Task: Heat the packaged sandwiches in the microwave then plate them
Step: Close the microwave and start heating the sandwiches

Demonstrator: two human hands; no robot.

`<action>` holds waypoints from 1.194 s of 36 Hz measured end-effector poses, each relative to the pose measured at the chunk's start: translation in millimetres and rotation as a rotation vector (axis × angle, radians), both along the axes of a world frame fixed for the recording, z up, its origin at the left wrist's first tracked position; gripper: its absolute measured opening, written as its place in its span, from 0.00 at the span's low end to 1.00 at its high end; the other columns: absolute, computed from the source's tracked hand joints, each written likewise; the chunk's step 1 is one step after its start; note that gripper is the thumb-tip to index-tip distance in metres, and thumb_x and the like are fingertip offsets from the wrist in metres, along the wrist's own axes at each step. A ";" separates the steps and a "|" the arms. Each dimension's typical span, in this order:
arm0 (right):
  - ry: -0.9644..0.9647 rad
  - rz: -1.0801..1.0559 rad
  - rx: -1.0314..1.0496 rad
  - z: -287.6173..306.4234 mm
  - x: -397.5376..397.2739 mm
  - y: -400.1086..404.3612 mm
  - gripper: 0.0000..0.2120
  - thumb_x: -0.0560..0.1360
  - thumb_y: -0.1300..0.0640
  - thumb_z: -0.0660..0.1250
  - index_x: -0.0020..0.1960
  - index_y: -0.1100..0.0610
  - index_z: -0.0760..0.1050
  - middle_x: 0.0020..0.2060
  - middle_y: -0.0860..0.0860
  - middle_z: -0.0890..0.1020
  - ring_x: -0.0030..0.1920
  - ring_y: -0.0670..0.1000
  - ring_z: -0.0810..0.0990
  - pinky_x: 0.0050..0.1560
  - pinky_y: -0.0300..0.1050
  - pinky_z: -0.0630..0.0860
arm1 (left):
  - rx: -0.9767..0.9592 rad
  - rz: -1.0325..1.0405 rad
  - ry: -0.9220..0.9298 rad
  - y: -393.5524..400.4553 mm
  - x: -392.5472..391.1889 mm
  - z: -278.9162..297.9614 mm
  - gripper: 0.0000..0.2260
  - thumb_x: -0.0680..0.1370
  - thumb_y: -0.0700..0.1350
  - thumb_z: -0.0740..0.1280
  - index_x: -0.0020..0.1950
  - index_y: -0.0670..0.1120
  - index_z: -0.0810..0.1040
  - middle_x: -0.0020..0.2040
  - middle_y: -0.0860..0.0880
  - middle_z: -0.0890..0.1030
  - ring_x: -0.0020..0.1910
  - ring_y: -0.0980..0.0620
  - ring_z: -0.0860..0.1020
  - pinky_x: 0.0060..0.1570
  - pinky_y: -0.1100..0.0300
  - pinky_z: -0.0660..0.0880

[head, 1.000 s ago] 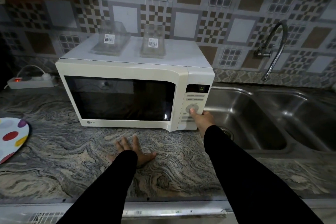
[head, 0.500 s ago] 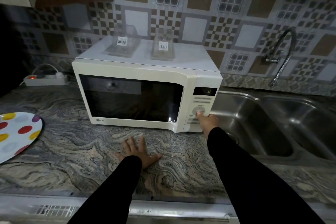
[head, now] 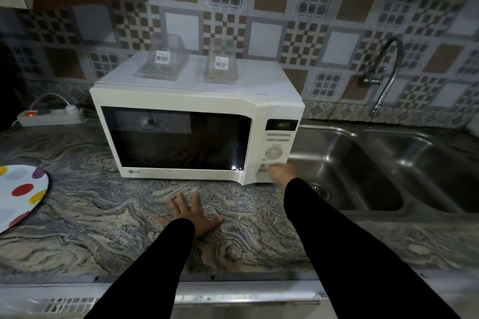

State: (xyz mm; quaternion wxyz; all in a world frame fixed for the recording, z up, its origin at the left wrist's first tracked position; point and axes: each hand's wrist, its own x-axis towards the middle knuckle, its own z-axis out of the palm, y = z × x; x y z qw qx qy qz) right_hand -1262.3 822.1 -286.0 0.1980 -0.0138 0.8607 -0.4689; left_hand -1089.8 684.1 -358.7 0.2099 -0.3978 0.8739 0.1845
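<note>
Our marbled countertop (head: pixel 103 215)
On it we see the microwave (head: pixel 181 101), spotted plate (head: pixel 18 194), power strip (head: pixel 49 118) and left hand (head: pixel 191 215).

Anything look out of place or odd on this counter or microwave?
Two clear packages sit on top of the microwave, looking empty, while the right hand touches the lower control panel. Nothing is spilled or damaged. The dotted plate lies flat on the counter.
</note>
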 end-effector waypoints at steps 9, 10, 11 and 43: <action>0.018 0.463 0.490 -39.0 67.6 17.6 0.25 0.80 0.46 0.59 0.70 0.62 0.68 0.68 0.56 0.72 0.67 0.56 0.72 0.66 0.44 0.68 | -0.032 -0.113 0.055 -7.4 22.1 -5.4 0.44 0.69 0.76 0.53 0.77 0.59 0.37 0.77 0.47 0.32 0.76 0.42 0.32 0.71 0.33 0.41; 0.033 0.485 0.510 -44.9 75.6 19.1 0.27 0.80 0.46 0.59 0.73 0.61 0.65 0.71 0.55 0.69 0.70 0.56 0.68 0.69 0.45 0.66 | -0.035 -0.125 0.069 -7.5 26.8 -6.7 0.43 0.70 0.75 0.53 0.78 0.59 0.38 0.77 0.48 0.32 0.76 0.43 0.32 0.71 0.34 0.40; 0.058 0.505 0.524 -52.2 80.7 20.6 0.29 0.79 0.45 0.61 0.75 0.59 0.62 0.74 0.54 0.65 0.73 0.55 0.65 0.72 0.46 0.64 | -0.033 -0.135 0.081 -7.9 29.6 -8.5 0.42 0.71 0.74 0.53 0.78 0.59 0.38 0.77 0.49 0.32 0.76 0.44 0.33 0.72 0.34 0.39; 0.112 0.656 0.767 -71.7 168.0 37.3 0.36 0.80 0.39 0.54 0.79 0.48 0.39 0.78 0.50 0.36 0.78 0.55 0.36 0.74 0.63 0.45 | -0.003 -0.249 0.027 0.8 101.9 0.1 0.36 0.78 0.67 0.51 0.78 0.55 0.38 0.77 0.52 0.33 0.77 0.47 0.35 0.69 0.29 0.43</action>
